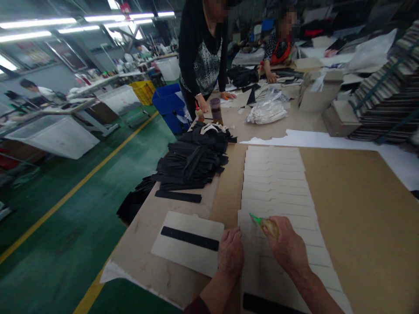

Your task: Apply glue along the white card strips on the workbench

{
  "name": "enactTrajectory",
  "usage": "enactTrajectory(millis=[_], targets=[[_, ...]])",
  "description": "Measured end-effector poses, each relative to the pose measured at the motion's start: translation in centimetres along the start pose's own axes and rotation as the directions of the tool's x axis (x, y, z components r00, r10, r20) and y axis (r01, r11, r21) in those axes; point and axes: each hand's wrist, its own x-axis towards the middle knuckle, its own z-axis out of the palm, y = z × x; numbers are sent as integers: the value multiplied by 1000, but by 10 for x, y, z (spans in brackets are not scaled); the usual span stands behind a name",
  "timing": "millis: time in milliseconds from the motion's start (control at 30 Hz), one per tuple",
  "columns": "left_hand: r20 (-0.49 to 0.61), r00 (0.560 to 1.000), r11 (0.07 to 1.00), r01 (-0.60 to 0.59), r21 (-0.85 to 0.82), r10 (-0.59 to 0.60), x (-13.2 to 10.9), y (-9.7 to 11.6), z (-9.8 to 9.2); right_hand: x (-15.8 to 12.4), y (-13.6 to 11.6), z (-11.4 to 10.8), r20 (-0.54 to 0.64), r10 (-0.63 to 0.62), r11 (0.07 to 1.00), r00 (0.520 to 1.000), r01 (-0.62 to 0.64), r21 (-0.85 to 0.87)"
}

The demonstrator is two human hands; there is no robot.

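My right hand (290, 246) is wrapped round a small squeeze bottle (271, 227) with a green nozzle (254, 217). The bottle is tilted, its tip over the left part of a pale board (250, 253) in an overlapping row of boards (275, 174). Curled fingers of my left hand (231, 250) rest between that row and a separate pale board (193, 258); what they grip, if anything, is hidden. Across the separate board lies a black strip (190, 238). Another black strip (266, 304) shows at the bottom edge, under my right forearm.
A heap of black strips (193, 159) lies beyond the separate board, with one loose strip (178, 196) before it. Two people stand or sit across the table. A plastic bag (266, 111) and tall stacks of boards (386, 96) are at the back and right. Green floor lies left.
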Motion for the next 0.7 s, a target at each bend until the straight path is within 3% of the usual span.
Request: enactTrajectory(millis=[600,700], targets=[[-42,998,998,-48,46,50,-1,-3,1,-8,23,-9,-39,17,994,999,-21,-110],[-45,997,997,-57,50,59,-1,-4,2,-7,16,-5,-25,0,996,1000,-2,-89]])
